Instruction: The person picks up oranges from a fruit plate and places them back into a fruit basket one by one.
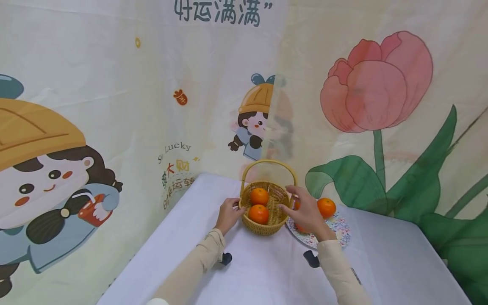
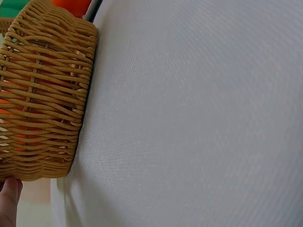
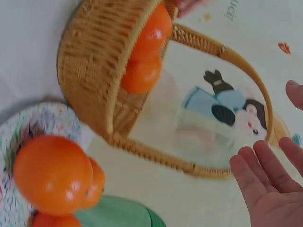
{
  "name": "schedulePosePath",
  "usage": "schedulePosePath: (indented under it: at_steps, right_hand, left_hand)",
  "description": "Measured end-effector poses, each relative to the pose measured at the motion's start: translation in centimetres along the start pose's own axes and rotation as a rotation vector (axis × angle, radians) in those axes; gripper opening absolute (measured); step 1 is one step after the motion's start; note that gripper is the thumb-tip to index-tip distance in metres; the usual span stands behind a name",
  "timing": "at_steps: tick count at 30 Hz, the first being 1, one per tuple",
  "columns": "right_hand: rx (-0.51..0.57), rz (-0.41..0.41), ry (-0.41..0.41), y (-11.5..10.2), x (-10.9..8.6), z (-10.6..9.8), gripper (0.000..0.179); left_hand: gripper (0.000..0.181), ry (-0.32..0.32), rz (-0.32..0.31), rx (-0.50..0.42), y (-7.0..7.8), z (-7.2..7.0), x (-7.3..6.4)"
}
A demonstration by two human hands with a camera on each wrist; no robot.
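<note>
A woven wicker basket [image 1: 263, 229] stands upright on the table, its arched handle [image 1: 270, 161] raised. Two oranges, one orange [image 1: 259, 197] behind another orange [image 1: 258, 214], lie inside it. My left hand [image 1: 230, 215] grips the basket's left rim; in the left wrist view only part of a finger [image 2: 8, 201] shows beside the wicker. Over the basket's right edge hovers my right hand [image 1: 308, 213], and the right wrist view shows its fingers [image 3: 265, 172] spread with nothing in them. To the right, a speckled plate [image 1: 344, 232] carries several oranges [image 3: 53, 175], partly hidden by my right hand.
A white cloth covers the table [image 1: 263, 271]. Behind and at the left hangs a printed curtain [image 1: 126, 127] with cartoon figures and a large tulip [image 1: 377, 93]. Dark wrist-mounted pieces [image 1: 311, 259] show near both sleeves.
</note>
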State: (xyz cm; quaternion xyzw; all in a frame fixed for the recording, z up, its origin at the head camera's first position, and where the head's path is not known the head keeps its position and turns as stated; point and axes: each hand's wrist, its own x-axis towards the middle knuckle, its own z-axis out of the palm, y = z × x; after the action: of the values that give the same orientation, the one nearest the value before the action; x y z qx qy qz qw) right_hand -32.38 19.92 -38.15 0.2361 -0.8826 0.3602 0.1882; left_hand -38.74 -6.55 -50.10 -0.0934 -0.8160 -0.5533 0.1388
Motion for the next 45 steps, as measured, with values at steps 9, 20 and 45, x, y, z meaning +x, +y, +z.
schedulePosePath:
  at_steps: [9,20,45]
  right_hand:
    - [-0.016,0.103,0.11,3.4,-1.0,-3.5,0.059]
    - [0.023,0.301,0.169,10.0,-4.3,-0.4,0.065]
    - [0.144,0.663,0.093,13.2,-6.1,3.4,0.103]
  left_hand:
    - [0.038,0.023,0.012,-0.012,-0.1,-0.2,0.2]
    - [0.039,0.006,0.003,-0.01,-0.1,0.1,0.3]
    - [0.04,0.005,-0.022,-0.029,-0.4,0.2,0.2]
